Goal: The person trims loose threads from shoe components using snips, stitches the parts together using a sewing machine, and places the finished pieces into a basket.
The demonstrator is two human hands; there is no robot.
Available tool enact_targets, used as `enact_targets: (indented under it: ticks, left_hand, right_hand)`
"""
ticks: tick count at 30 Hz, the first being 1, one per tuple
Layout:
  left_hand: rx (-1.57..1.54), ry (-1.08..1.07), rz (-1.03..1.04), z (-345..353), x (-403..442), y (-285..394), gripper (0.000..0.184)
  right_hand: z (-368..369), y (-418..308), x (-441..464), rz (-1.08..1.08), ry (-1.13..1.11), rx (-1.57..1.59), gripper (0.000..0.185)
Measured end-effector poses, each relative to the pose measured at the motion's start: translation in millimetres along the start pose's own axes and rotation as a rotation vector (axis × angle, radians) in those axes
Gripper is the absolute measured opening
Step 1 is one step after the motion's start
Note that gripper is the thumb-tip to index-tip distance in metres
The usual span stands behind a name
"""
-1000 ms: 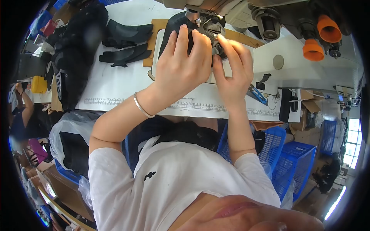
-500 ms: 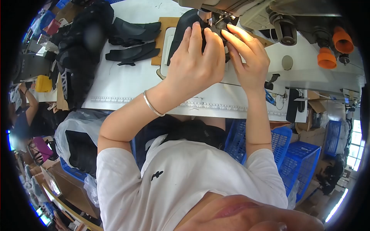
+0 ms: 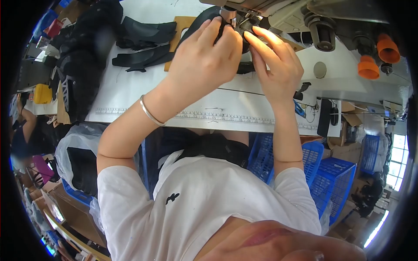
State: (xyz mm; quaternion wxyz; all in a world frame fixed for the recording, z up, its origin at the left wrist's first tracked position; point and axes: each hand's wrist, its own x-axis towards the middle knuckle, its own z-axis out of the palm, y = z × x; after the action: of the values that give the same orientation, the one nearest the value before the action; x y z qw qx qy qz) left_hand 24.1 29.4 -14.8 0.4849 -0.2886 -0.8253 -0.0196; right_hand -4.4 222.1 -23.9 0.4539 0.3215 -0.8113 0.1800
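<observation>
A black fabric piece [image 3: 198, 27] lies under the needle area of a sewing machine [image 3: 285, 17], at the top centre. My left hand [image 3: 207, 56], a silver bangle on its wrist, presses on that piece with bent fingers. Just right of the needle area, my right hand [image 3: 276, 61] has its thumb and fingers drawn together at the edge of the black material; what lies between the fingertips is too small to tell. Left of the machine, other black cut pieces [image 3: 148, 32] rest on the white table [image 3: 174, 93].
A printed ruler [image 3: 209, 116] runs along the table's front edge. Blue scissors [image 3: 299, 109] lie right of my right hand. Orange cones [image 3: 369, 67] hang at the upper right. A large black pile [image 3: 87, 56] stands at left; blue crates [image 3: 333, 185] are below right. Another person's arm [image 3: 28, 124] shows far left.
My left hand has turned and shifted left, and the black piece has rotated with it, its lower end swinging towards the right. My right hand stays beside the needle area.
</observation>
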Motion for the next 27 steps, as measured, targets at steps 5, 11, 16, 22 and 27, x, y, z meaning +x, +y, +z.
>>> enact_targets:
  ticks: [5, 11, 16, 22, 27]
  left_hand:
    - [-0.091, -0.063, 0.021, -7, 3, -11, 0.032]
    - [-0.179, -0.059, 0.046, -7, 2, -21, 0.032]
    - [-0.269, -0.076, 0.073, -9, 1, -34, 0.03]
    - [-0.313, -0.037, 0.086, -7, 1, -42, 0.029]
    - [-0.385, -0.033, 0.031, 1, 0, -50, 0.024]
  right_hand:
    - [-2, -4, 0, 0.018, -0.021, -0.019, 0.033]
    - [0, -6, -2, 0.039, -0.02, -0.026, 0.031]
    - [0, -15, -2, 0.083, -0.024, -0.025, 0.028]
    - [5, -12, -2, 0.063, 0.025, -0.015, 0.028]
    - [5, -17, 0, 0.081, 0.027, -0.028, 0.029]
